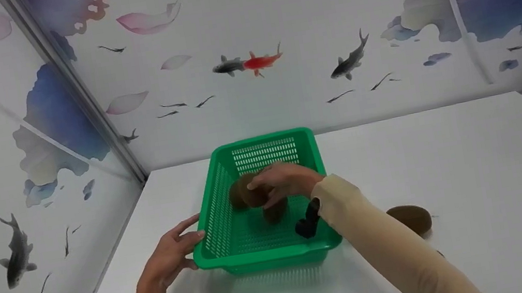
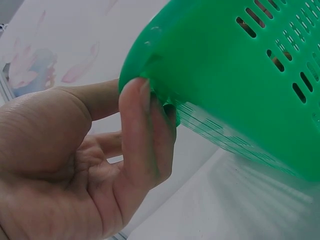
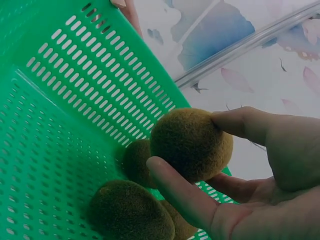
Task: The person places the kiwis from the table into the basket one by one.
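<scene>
A green plastic basket (image 1: 273, 254) with slotted walls stands on the white table. My left hand (image 1: 169, 260) grips its left rim near the front corner; in the left wrist view the fingers (image 2: 135, 115) curl around the rim. Inside the basket, my right hand (image 1: 287, 179) holds a fuzzy brown kiwi (image 3: 187, 142) between thumb and fingers, above the others. Below it lie more kiwis: one (image 3: 130, 210) in front, one (image 3: 137, 162) behind, and another (image 3: 180, 222) partly hidden by the fingers.
Another kiwi (image 1: 411, 219) lies on the table (image 1: 480, 174) right of the basket, partly behind the right sleeve (image 1: 391, 241). A dark edge of something shows past that forearm. Printed walls (image 1: 254, 105) with fish and petals border the table behind and at both sides.
</scene>
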The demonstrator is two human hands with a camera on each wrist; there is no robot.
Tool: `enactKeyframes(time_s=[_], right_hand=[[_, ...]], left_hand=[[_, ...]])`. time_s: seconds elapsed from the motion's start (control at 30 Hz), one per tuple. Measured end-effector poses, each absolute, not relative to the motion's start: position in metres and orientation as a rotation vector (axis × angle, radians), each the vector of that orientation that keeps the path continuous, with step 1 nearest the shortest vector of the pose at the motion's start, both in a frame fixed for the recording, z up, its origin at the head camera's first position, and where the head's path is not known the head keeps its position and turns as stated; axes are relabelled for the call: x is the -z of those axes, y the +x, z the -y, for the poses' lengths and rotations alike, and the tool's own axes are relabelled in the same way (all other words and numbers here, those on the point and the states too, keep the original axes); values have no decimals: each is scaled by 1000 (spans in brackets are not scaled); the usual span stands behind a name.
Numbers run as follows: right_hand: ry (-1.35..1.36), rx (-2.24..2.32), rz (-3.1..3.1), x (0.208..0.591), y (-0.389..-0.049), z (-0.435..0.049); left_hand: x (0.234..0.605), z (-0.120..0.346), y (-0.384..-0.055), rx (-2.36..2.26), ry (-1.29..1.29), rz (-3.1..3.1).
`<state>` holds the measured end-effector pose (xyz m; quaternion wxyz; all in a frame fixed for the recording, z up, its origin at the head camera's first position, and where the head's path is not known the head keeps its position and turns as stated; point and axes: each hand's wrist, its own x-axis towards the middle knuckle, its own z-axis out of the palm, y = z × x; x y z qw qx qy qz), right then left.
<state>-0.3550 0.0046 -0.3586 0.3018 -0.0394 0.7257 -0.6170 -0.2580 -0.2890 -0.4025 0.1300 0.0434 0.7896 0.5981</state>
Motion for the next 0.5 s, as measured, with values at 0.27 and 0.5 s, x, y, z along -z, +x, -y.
enactKeyframes(time_s=[0.27,0.5], right_hand=[[-104,1599,-1940,362,-356,-1],[-167,1593,-1920,358,-352,2]], left_hand=[[401,288,-259,-1726,132,-2304],[403,290,-258,-1732,110,-2303]])
